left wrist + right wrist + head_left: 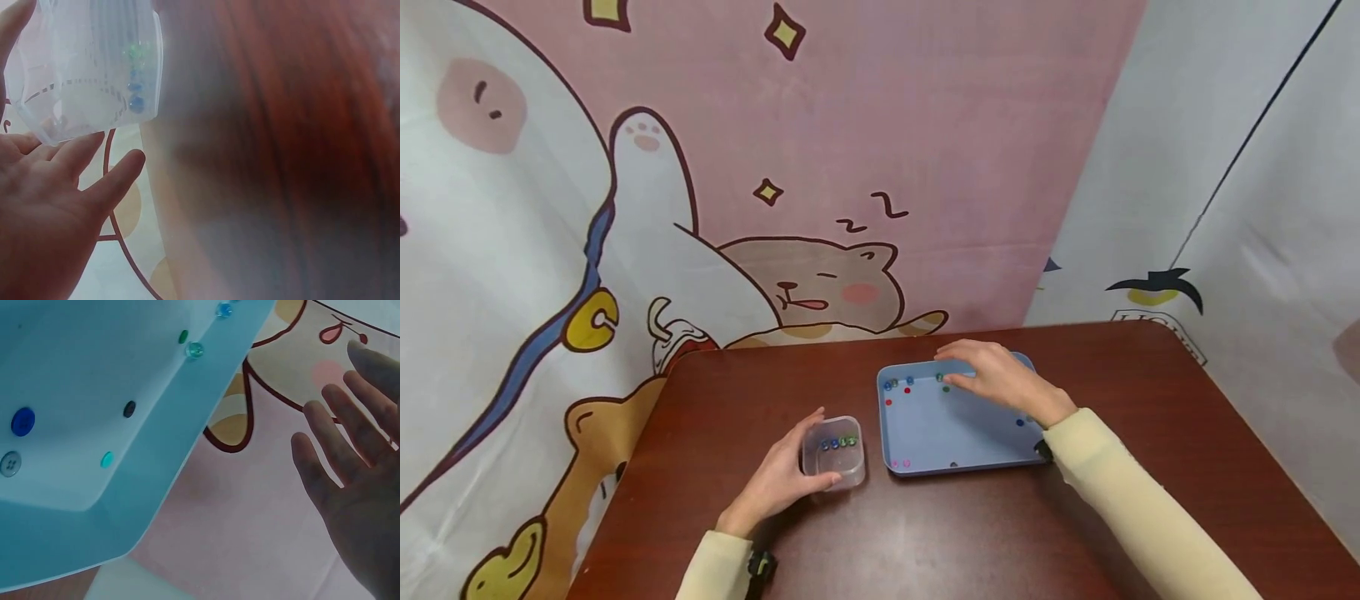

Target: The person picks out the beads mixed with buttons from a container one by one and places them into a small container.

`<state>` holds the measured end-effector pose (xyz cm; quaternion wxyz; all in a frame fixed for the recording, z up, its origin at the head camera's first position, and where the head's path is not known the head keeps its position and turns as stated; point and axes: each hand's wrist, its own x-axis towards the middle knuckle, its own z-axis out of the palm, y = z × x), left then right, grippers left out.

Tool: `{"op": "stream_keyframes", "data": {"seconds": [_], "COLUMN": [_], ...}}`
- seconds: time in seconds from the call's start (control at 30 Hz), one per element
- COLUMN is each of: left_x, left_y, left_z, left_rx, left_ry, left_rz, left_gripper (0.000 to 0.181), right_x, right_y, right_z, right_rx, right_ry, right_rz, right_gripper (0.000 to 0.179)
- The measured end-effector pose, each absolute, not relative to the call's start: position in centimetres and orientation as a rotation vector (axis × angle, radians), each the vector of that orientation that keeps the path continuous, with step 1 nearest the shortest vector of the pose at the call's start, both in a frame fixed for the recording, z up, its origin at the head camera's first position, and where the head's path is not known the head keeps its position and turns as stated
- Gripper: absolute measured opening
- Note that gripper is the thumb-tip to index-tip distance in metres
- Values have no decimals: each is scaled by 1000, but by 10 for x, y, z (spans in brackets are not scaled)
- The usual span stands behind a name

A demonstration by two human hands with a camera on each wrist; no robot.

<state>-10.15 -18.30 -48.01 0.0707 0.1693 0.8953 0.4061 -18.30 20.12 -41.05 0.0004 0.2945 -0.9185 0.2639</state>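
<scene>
My left hand (778, 479) holds a small clear plastic box (850, 475) between thumb and fingers, left of the tray. Several blue and green marbles (838, 443) sit in a row inside it; the left wrist view shows the box and its marbles (135, 103) from close by. Over the far right part of a light blue tray (955, 429) hovers my right hand (996, 379). Its fingers are extended and apart in the right wrist view, with nothing seen between them. A greenish glass marble (939, 377) lies by the thumb, at the tray's far wall.
Blue marbles (910, 380) lie in the tray's far left part. Small buttons are scattered there: red (907, 390), pink (906, 463), dark blue (23, 422), grey (10, 464) and turquoise (107, 459). The brown table (887, 542) meets a cartoon-printed curtain (970, 167) at its far edge.
</scene>
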Motion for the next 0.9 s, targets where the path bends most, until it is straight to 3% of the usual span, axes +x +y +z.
{"op": "stream_keyframes", "data": {"seconds": [0.9], "left_x": [-100], "left_y": [-183], "left_z": [-482], "left_rx": [517], "left_ry": [2694], "left_rz": [1239], "left_gripper": [103], "right_x": [-212], "right_y": [196], "right_z": [-457], "right_rx": [939], "right_ry": [-3103], "right_rz": [816], "right_gripper": [38]}}
